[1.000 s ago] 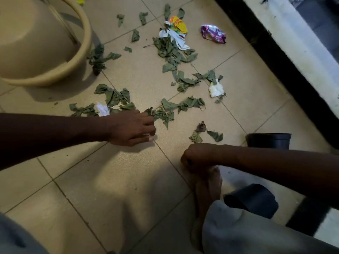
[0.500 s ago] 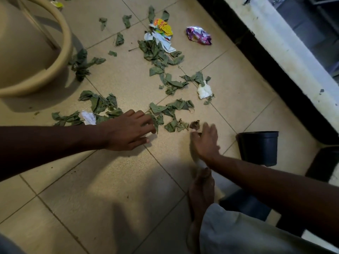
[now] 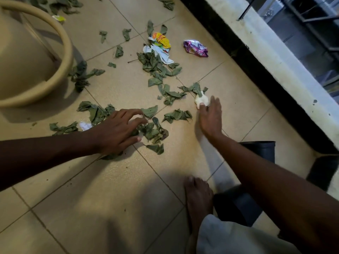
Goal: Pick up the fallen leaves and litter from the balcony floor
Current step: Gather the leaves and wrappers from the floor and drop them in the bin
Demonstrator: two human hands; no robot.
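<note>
Green leaves (image 3: pixel 154 132), torn and crumpled, lie bunched under the left hand (image 3: pixel 117 131). Its fingers are bent like a claw over the clump with the thumb below, so some leaves are caught between thumb and fingers. The palm faces down, low on the tiled floor (image 3: pixel 110 189).

The right hand (image 3: pixel 209 118) is flat and palm down, fingers straight and close together. Its fingertips touch a white paper wad (image 3: pixel 200 99), and a few leaves lie against the wad's far side.

More leaves lie between the two hands, in a loose trail running away from them, and in a patch beside the left wrist. A small white scrap (image 3: pixel 84 125) sits in that patch.

Farther out, an orange and yellow wrapper (image 3: pixel 161 41) lies at the far end of the leaf trail, on top of white torn paper. A purple wrapper (image 3: pixel 195 48) lies on its own just to the right of it.

On the left is a tan plastic tub (image 3: pixel 67 50), with leaves gathered against its rim. A black pot (image 3: pixel 262 149) stands on the floor behind the right forearm. A bare foot (image 3: pixel 199 197) is planted near the lower edge of the view. A pale ledge (image 3: pixel 275 57) with a dark base runs along the right side.
</note>
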